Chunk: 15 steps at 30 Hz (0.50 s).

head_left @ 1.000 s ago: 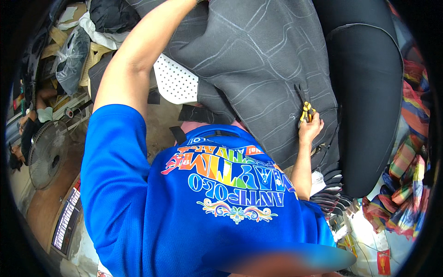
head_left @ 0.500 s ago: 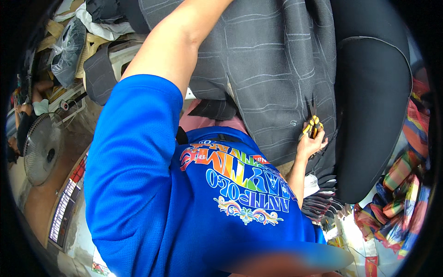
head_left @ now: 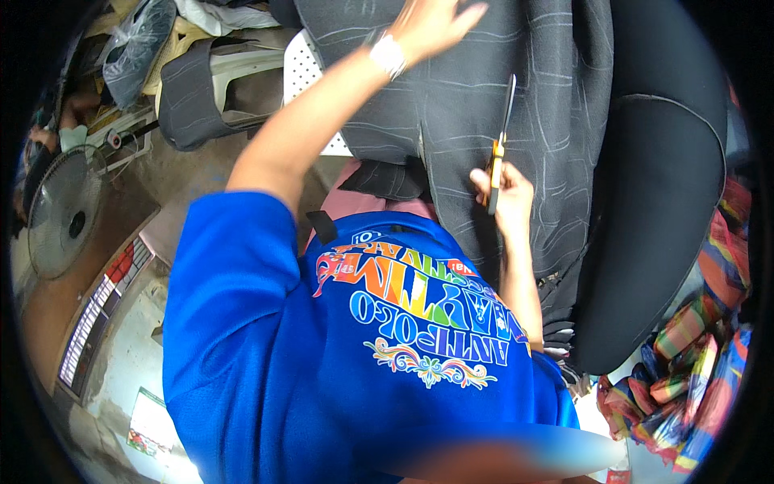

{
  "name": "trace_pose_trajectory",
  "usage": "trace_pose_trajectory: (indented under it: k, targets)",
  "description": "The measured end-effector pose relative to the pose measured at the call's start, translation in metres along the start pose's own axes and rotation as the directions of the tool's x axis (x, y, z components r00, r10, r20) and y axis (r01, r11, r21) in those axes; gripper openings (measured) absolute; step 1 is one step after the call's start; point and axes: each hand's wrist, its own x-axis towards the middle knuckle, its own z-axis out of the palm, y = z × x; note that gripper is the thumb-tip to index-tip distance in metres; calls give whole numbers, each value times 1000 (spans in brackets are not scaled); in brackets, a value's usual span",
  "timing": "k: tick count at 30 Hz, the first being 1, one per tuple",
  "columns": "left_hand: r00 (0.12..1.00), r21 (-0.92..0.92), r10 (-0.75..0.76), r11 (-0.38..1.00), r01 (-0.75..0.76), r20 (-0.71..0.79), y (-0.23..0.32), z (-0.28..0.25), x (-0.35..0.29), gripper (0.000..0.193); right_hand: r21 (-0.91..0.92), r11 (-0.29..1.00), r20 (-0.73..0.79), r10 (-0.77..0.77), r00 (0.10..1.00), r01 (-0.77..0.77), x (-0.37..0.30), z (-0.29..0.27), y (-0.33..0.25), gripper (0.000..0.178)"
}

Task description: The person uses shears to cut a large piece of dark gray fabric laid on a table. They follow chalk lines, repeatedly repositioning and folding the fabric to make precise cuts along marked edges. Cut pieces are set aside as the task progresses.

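A large dark grey cloth (head_left: 459,105) marked with thin pale lines spreads before me. My left hand (head_left: 435,31), with a white watch (head_left: 388,56) at the wrist, reaches over the cloth's far part. Its fingers are apart and slightly blurred, with nothing in them; whether it touches the cloth I cannot tell. My right hand (head_left: 513,196) grips yellow-handled scissors (head_left: 497,157) above the nearer part of the cloth. Their blades point away from me and look closed together, seen edge-on.
A long black fabric-covered form (head_left: 665,202) lies along the right. Checked colourful cloth (head_left: 693,371) is heaped beyond it. At left are a standing fan (head_left: 64,214), a chair draped with dark cloth (head_left: 187,101) and a plastic bag (head_left: 133,52). A white perforated panel (head_left: 300,73) shows beside the grey cloth.
My left hand has come into view at the top. The scissors have risen from the cloth, moved left and turned edge-on, their blades now together. The whole view has shifted slightly.
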Motion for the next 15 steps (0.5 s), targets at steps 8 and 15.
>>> trace_pose_trajectory:
  k: [8, 15]
  targets:
    - [949, 368, -285, 904, 218, 138, 49, -11, -214, 88, 130, 982, 273, 97, 957, -136, 47, 2, -3, 21]
    - [943, 325, -239, 932, 157, 229, 22, -17, -225, 100, 267, 905, 552, 138, 822, -331, 25, -8, 17, 29]
